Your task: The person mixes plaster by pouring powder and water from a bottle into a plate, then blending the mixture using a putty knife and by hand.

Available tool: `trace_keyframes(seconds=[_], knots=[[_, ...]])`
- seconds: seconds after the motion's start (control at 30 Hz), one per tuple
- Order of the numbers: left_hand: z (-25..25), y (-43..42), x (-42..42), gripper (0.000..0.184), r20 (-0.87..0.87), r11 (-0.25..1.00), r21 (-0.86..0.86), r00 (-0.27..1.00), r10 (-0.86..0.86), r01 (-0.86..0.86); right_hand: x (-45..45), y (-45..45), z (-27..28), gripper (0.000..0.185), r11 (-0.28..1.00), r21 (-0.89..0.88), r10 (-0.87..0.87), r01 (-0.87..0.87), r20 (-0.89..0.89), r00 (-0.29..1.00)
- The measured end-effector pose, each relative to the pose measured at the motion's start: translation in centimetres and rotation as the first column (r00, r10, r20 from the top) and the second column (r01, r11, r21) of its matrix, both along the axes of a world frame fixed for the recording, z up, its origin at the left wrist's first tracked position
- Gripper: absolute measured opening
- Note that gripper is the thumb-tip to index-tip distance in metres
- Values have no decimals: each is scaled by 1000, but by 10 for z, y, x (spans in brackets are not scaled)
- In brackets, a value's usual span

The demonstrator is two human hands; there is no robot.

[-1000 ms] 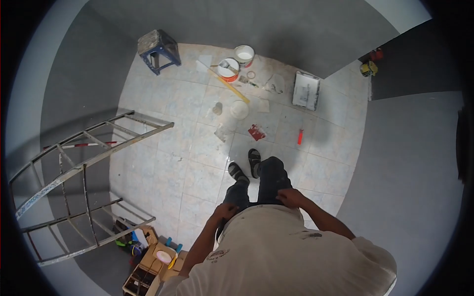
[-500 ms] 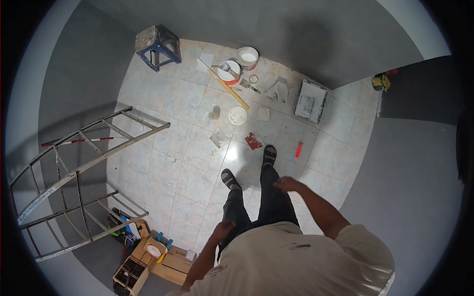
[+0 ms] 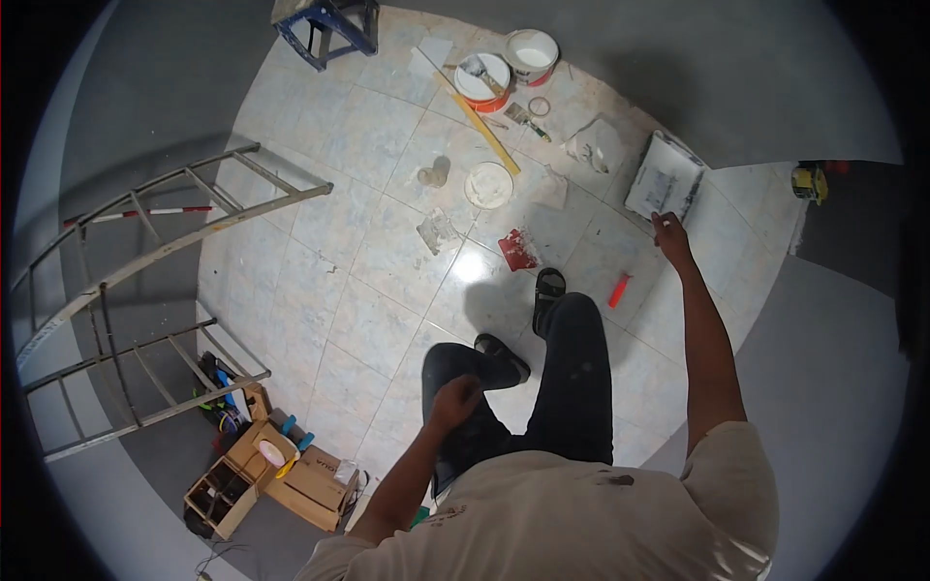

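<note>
My right hand (image 3: pixel 668 235) is stretched forward at the near edge of the white paint tray (image 3: pixel 667 174); its fingers look bent, and whether they touch the tray is unclear. Over my left knee is my left hand (image 3: pixel 457 401), its fingers curled and their inside hidden. A red handle (image 3: pixel 619 290) lies on the tiles below the tray. In front of my feet are a red scraper (image 3: pixel 518 250) with white smears and a round white lid (image 3: pixel 488 185). A yellow strip (image 3: pixel 487 133) lies beyond them.
Two white buckets (image 3: pixel 532 52) stand by the far wall near a brush (image 3: pixel 528 122). A blue stool (image 3: pixel 327 29) is at the top left. A metal ladder (image 3: pixel 174 228) extends along the left, above cardboard boxes (image 3: pixel 308 486). A plastic bag (image 3: pixel 597 145) lies left of the tray.
My right hand has moved from my thigh out to the tray. My knees have bent and my feet have shifted. The view has moved, and the left hand remains near my left leg.
</note>
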State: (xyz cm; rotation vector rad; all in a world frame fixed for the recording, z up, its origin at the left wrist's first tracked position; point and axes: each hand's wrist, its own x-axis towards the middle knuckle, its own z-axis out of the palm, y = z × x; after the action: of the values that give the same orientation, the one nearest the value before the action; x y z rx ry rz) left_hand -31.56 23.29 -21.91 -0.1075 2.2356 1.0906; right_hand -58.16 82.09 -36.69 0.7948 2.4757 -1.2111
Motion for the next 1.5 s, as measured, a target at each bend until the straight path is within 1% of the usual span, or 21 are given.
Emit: trace_keyframes(seconds=[0.07, 0.1, 0.23, 0.3, 0.37, 0.4, 0.43, 0.47, 0.5, 0.57, 0.67, 0.7, 0.83, 0.93, 0.97, 1.1, 1.27, 1.33, 1.37, 1.4, 1.5], knots=[[-51, 5, -28, 24, -11, 998, 25, 998, 54, -54, -12, -30, -62, 42, 987, -88, 125, -137, -136, 983], [-76, 3, -42, 19, -12, 994, 50, 995, 98, -97, -18, -54, -73, 45, 973, -222, 54, -60, -32, 998], [-176, 11, -84, 9, -72, 936, 131, 938, 338, -327, -28, -121, -186, 52, 949, -312, 28, 36, 197, 980], [-233, 5, -109, 4, -269, 875, 293, 845, 462, -385, -40, -140, -222, 59, 864, -478, -20, 159, 282, 959], [-290, 0, -134, 7, -412, 837, 343, 733, 542, -426, -63, -131, -240, 60, 794, -594, 19, 129, 237, 971], [-307, -5, -148, 7, -329, 793, 367, 729, 600, -486, -67, -123, -239, 61, 707, -698, 44, 116, 208, 977], [-336, -15, -162, 8, -357, 743, 405, 656, 665, -533, -64, -116, -226, 61, 714, -692, 45, 109, 200, 979], [-356, -28, -177, 11, -308, 680, 450, 614, 727, -580, -64, -109, -200, 59, 799, -601, 36, -13, 27, 999], [-362, -37, -196, 15, -504, 746, 324, 562, 656, -581, -68, -104, -167, 57, 870, -479, 54, -118, -145, 988], [-405, -73, -217, 33, -306, 693, 246, 624, 719, -678, -55, -111, -96, 47, 920, -364, 54, -145, -249, 967], [-464, -114, -233, 68, -240, 783, -202, 805, 543, -589, -26, -137, -37, 34, 943, -299, 45, -142, -310, 950], [-499, -129, -238, 91, -160, 802, -224, 832, 531, -554, -17, -149, -27, 28, 952, -265, 55, -156, -351, 935], [-571, -145, -261, 123, -27, 637, -523, 758, 652, -566, 14, -225, -49, 26, 959, -93, 227, -268, -316, 921], [-559, -117, -276, 124, -23, 538, -653, 724, 689, -532, 20, -296, -97, 28, 959, -96, 225, -265, -304, 926], [-535, -104, -286, 125, 21, 551, -677, 735, 677, -488, 19, -315, -102, 31, 950, -103, 271, -295, -197, 942], [-552, -101, -290, 119, -78, 548, -640, 754, 652, -539, 24, -333, -118, 40, 899, -61, 429, -434, -79, 900], [-583, -120, -288, 106, -59, 553, -589, 713, 699, -590, 9, -341, -113, 42, 908, 49, 420, -417, -115, 900], [-594, -135, -285, 88, -4, 712, -428, 789, 614, -556, 13, -337, -117, 43, 916, 61, 402, -397, -106, 910], [-594, -135, -286, 78, -124, 700, -404, 793, 596, -589, 14, -333, -120, 41, 905, 96, 423, -414, -116, 899], [-600, -141, -288, 67, -195, 751, -209, 780, 595, -626, 16, -328, -123, 40, 892, 132, 448, -433, -125, 885], [-534, -119, -310, 51, -206, 735, 24, 716, 667, -678, 15, -315, -128, 38, 896, 170, 432, -411, -108, 895]])
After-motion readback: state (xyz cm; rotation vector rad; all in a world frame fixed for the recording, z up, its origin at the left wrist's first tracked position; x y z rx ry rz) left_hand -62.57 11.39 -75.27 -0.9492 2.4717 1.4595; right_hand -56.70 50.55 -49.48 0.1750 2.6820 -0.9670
